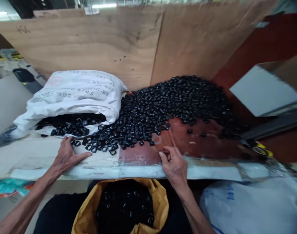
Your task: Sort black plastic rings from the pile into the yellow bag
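Within the single head view, resting the bare left hand [68,156] over the flat, whitish left part of the worktop [33,152], with thumb spread wide from fingers and nothing visible clamped between. Pointing those fingertips forward, just beside the nearest of the small, hollow, black plastic-looking rings [93,143]; not making out clearly whether touching.

Holding the bare right hand [175,164] well apart from the left, above the smooth, red-brown front strip of the worktop [138,155], with thumb and curled fingers close together; not telling from here whether pinching anything.

Facing a broad, glossy black heap of ring-like and cap-like pieces [182,100], lying forward of both hands, with its long axis running crosswise from the white, printed woven sack [82,86] on the left to the far right. Standing nearer to the loose rings at its left end with the left hand; fronting its middle with the right, across a bare gap.

Having the round-mouthed, yellow fabric sack [160,198] below the worktop's front edge, between the forearms and nearer the body than both hands, with more black pieces lying inside.
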A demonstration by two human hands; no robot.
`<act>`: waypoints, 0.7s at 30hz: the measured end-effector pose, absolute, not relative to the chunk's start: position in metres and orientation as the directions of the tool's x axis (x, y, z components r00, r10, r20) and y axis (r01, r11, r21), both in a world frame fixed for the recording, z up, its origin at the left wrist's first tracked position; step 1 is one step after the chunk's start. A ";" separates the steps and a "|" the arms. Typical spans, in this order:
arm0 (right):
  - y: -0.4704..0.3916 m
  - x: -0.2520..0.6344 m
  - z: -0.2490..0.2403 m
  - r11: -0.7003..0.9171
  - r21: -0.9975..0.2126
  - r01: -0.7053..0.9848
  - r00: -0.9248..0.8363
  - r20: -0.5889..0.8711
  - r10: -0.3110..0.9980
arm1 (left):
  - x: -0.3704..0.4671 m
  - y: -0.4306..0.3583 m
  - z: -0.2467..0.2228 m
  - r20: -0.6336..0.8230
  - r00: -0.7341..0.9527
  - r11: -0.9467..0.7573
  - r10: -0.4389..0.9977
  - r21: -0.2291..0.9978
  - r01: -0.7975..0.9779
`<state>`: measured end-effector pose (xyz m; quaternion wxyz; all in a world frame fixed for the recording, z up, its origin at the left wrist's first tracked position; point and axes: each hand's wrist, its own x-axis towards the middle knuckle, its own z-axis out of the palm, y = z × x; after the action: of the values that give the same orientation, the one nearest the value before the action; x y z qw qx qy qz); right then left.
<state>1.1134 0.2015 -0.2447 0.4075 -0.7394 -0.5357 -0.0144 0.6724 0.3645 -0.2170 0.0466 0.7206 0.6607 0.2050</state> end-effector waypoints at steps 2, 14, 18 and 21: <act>0.202 1.113 -0.244 -0.095 -0.586 0.804 0.412 0.435 0.800 | 0.680 0.365 -0.218 0.174 0.035 -0.091 0.984 0.329 0.940; 0.221 1.083 -0.234 0.035 -0.642 0.766 0.282 0.384 0.879 | 0.757 0.338 -0.240 0.401 0.289 -0.422 0.870 0.299 0.856; 0.234 1.050 -0.234 0.124 -0.676 0.726 0.205 0.384 0.900 | 0.782 0.331 -0.246 0.441 0.357 -0.494 0.823 0.246 0.834; 0.240 1.031 -0.231 0.171 -0.683 0.710 0.134 0.369 0.920 | 0.794 0.329 -0.248 0.470 0.398 -0.544 0.788 0.228 0.808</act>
<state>1.0312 0.2401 -0.2309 0.4107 -0.6312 -0.6455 0.1275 0.7943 0.3288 -0.2481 -0.0183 0.8358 0.4774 0.2706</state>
